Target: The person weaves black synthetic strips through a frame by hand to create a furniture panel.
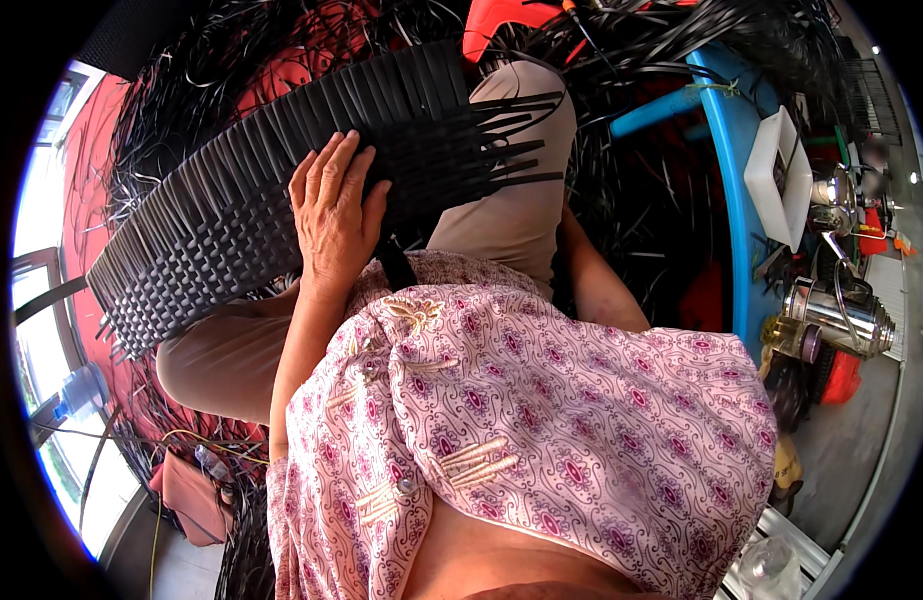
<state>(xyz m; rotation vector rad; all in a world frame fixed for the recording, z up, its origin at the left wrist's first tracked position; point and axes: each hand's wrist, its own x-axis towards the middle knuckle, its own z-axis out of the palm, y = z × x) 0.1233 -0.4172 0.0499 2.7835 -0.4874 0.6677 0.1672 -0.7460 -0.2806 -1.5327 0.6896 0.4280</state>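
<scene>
A curved panel of black flat strips (211, 245) lies across my lap, woven tightly on its lower part. Along its upper edge the strips run side by side as a ribbed band. Loose strip ends (516, 150) stick out at the panel's right end, over my right knee. My left hand (333, 205) rests on the panel near its middle, fingers stretched out and lying on the weave. On the right, my right forearm (601, 275) reaches down behind my right thigh. That hand is hidden, so what it touches does not show.
Heaps of loose black strips (621, 235) surround my legs. At the right stands a blue table or stool frame (719, 190) with a white tray (777, 180); beyond it is a shiny metal flask (839, 318). A red plastic stool (501, 22) is at the top.
</scene>
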